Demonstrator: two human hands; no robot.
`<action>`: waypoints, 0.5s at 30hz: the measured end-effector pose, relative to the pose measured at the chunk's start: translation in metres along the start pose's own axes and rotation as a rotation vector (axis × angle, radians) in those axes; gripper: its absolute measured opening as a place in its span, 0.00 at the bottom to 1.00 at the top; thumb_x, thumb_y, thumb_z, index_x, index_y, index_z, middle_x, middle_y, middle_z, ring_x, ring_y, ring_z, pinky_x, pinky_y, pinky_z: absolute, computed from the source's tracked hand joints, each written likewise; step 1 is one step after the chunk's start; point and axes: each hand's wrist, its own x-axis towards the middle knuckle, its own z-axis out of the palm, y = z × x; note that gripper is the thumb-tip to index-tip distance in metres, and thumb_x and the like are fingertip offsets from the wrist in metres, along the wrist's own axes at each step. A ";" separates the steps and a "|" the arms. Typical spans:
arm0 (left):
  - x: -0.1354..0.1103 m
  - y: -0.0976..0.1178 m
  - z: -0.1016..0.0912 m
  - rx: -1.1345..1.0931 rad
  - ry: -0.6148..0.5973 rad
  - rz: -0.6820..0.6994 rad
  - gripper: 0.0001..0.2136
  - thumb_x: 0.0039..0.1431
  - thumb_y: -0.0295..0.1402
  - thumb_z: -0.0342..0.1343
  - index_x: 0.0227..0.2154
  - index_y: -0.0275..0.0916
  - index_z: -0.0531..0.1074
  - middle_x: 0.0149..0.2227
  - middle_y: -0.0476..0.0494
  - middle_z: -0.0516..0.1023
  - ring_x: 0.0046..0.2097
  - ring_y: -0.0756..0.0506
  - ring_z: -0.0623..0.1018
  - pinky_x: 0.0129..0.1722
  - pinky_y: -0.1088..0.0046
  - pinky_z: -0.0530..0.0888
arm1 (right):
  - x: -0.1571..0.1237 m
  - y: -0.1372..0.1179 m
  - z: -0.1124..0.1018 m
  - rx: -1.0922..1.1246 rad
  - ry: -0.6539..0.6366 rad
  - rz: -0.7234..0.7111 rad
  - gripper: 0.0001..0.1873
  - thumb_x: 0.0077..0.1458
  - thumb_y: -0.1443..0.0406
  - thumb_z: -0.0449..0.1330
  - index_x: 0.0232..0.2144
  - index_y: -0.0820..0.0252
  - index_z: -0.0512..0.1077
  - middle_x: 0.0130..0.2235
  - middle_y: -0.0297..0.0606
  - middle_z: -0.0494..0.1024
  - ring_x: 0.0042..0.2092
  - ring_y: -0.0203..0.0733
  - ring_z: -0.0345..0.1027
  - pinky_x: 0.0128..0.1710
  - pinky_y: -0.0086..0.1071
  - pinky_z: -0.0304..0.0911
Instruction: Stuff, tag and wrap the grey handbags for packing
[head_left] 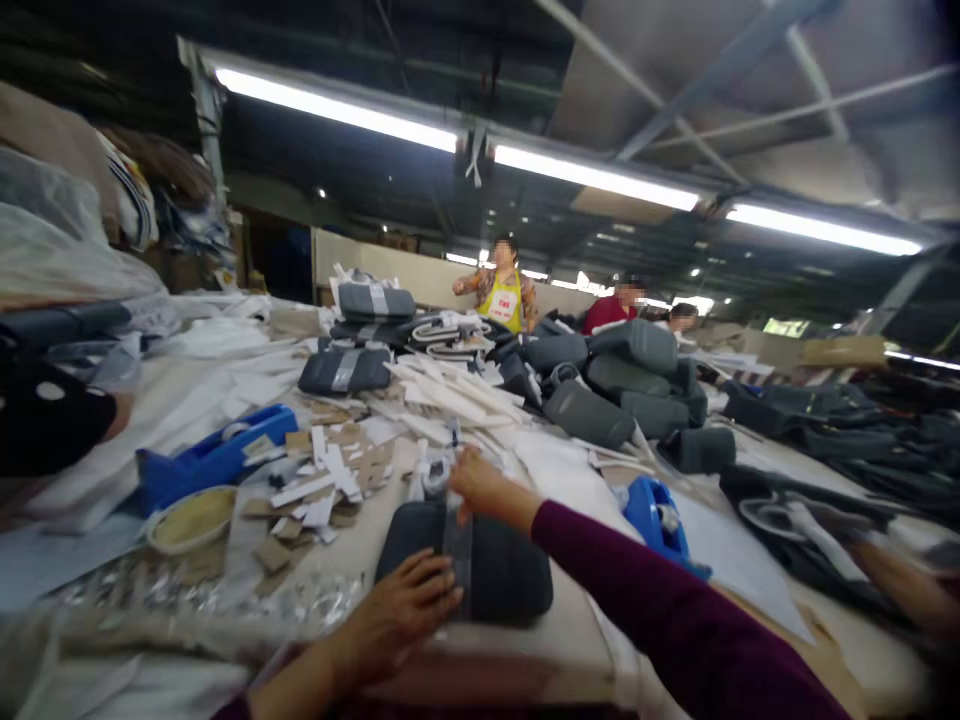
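Two blue tape dispensers flank the work: the left dispenser [176, 478] stands behind a round dish [153, 533], near paper and cardboard scraps [330, 478]. The left hand [420, 600] lies flat, fingers extended, on a dark folded bundle [514, 575] at the table's [577, 640] near edge. The right hand [480, 485] pinches a clear strip [454, 545] crossing it; the right dispenser [651, 512] sits beyond the purple sleeve [637, 590].

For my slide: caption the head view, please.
Left hand on a dark folded bundle, right hand at its translucent strip.
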 end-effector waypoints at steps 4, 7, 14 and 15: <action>0.004 0.004 -0.013 -0.084 0.007 -0.030 0.27 0.58 0.23 0.50 0.61 0.45 0.61 0.56 0.42 0.71 0.63 0.39 0.62 0.64 0.51 0.59 | -0.019 0.034 0.009 0.275 0.200 0.495 0.06 0.55 0.66 0.60 0.33 0.63 0.75 0.39 0.46 0.76 0.46 0.50 0.66 0.52 0.46 0.56; 0.003 0.003 -0.015 -0.194 0.022 -0.061 0.25 0.59 0.23 0.49 0.59 0.46 0.64 0.55 0.42 0.70 0.63 0.39 0.60 0.64 0.52 0.60 | -0.052 0.024 0.025 0.571 0.422 0.807 0.09 0.57 0.66 0.54 0.36 0.61 0.74 0.41 0.44 0.73 0.46 0.46 0.66 0.49 0.40 0.60; 0.003 -0.027 -0.012 -0.326 0.415 -0.766 0.27 0.60 0.37 0.51 0.61 0.38 0.58 0.61 0.33 0.59 0.63 0.36 0.59 0.64 0.48 0.56 | -0.126 -0.021 0.067 1.123 0.601 1.245 0.35 0.50 0.53 0.60 0.58 0.63 0.62 0.56 0.53 0.66 0.55 0.54 0.63 0.55 0.48 0.59; 0.004 -0.038 -0.010 -0.388 0.437 -0.893 0.29 0.58 0.41 0.52 0.60 0.35 0.59 0.59 0.31 0.62 0.62 0.35 0.61 0.63 0.48 0.57 | -0.129 -0.024 0.070 1.291 0.562 1.291 0.38 0.50 0.51 0.60 0.59 0.64 0.61 0.57 0.55 0.66 0.54 0.54 0.65 0.54 0.47 0.61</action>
